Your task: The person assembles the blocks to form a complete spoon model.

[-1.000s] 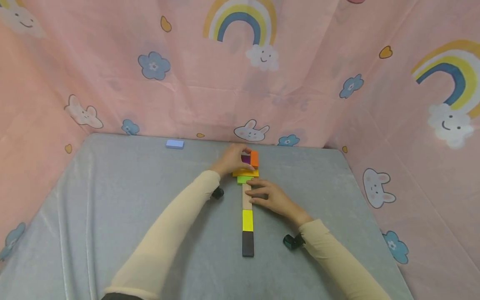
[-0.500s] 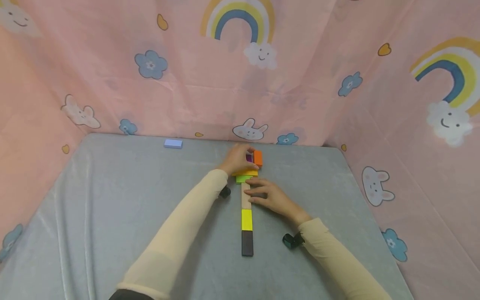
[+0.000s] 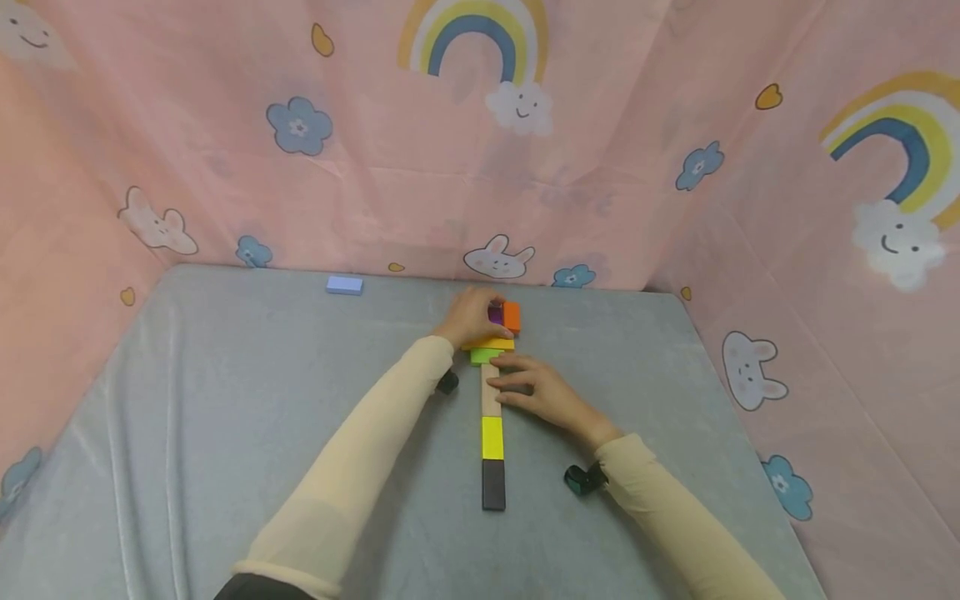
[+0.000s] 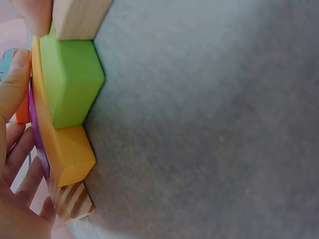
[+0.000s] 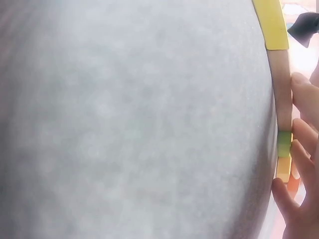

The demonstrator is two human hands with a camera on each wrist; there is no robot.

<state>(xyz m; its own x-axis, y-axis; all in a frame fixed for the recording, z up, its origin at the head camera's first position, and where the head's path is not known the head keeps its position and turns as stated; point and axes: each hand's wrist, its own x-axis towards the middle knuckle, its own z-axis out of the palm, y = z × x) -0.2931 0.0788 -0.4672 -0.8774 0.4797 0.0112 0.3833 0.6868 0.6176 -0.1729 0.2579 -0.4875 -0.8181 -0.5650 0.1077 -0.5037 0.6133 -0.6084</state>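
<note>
In the head view, a column of blocks runs along the grey cloth. From the near end come a black block (image 3: 493,485), a yellow block (image 3: 492,438), a plain wooden block (image 3: 490,398), a green block (image 3: 486,357) and an orange-yellow block (image 3: 489,343). Behind these, my left hand (image 3: 467,320) pinches an upright orange block (image 3: 512,317) between thumb and fingers; a purple block (image 3: 495,315) is partly hidden there. The fingers of my right hand (image 3: 551,393) lie loosely extended at the wooden and green blocks. A striped wooden piece (image 4: 77,203) shows beyond the orange-yellow block in the left wrist view.
A light blue block (image 3: 344,286) lies apart at the back left of the cloth-covered table (image 3: 247,383). A pink printed curtain (image 3: 360,192) stands along the table's back and sides. Dark wrist cameras sit under both forearms, the right one (image 3: 581,480) near the cloth.
My left hand and the orange block shift a little to the right, then slightly back left. The right hand keeps its place. The head view tips slightly.
</note>
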